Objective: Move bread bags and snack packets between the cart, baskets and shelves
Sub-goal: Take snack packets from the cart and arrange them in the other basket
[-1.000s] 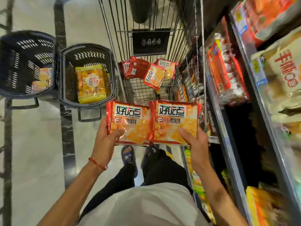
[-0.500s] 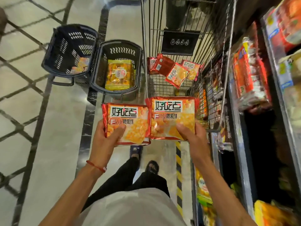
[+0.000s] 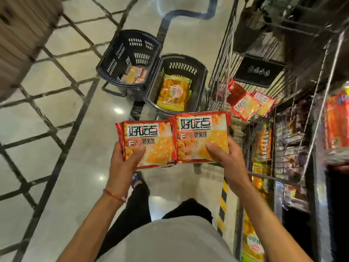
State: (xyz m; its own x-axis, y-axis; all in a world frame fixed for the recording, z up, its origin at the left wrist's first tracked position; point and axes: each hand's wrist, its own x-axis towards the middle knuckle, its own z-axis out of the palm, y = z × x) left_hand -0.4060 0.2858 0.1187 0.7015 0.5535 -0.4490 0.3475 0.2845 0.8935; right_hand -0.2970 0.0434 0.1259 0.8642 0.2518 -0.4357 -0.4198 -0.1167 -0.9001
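Hands first: the left hand point(image 3: 126, 163) grips one orange snack packet point(image 3: 146, 143), the right hand point(image 3: 225, 160) another packet point(image 3: 201, 138), side by side, edges overlapping, print upright, long sides crosswise. Below lies glossy tiled floor point(image 3: 56, 110); beyond stand two dark baskets point(image 3: 130, 48), a wire cart point(image 3: 222, 59) and shelves point(image 3: 294, 148) at right.

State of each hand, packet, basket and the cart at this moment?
left hand: gripping left packet
right hand: gripping right packet
left basket: holds small packets
right basket: holds yellow bag
cart: holds several red packets
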